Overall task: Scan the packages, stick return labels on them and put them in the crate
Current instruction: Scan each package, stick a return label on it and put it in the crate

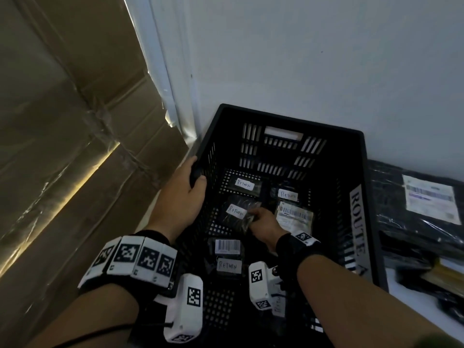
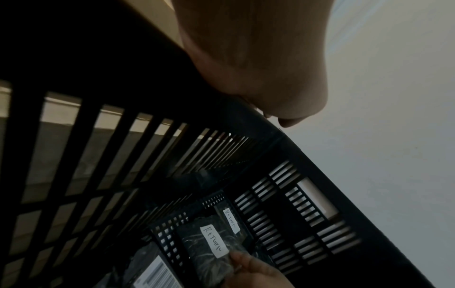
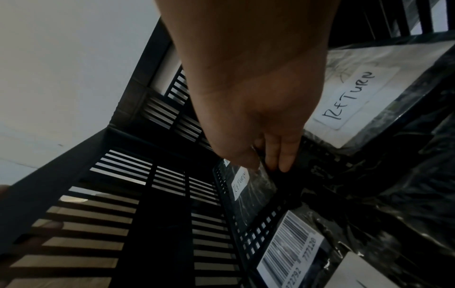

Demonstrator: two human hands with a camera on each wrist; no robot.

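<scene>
A black slatted crate (image 1: 361, 156) stands against the wall, with several black plastic packages lying on its floor. My left hand (image 1: 187, 189) grips the crate's left rim (image 2: 221, 109), thumb curled inside. My right hand (image 1: 263, 222) reaches down into the crate and pinches the edge of a small black package (image 1: 238, 214) that bears a white RETURN label (image 2: 213, 240). In the right wrist view the fingertips (image 3: 283, 161) press that package (image 3: 256, 187) near the floor. Other labelled packages lie behind (image 1: 244, 184) and nearer me (image 1: 227, 266).
A large taped cardboard box (image 1: 75, 146) stands close on the left. Right of the crate, a bigger black package with a shipping label (image 1: 429, 199) lies on the white table (image 1: 411, 297). The white wall (image 1: 301, 59) is right behind the crate.
</scene>
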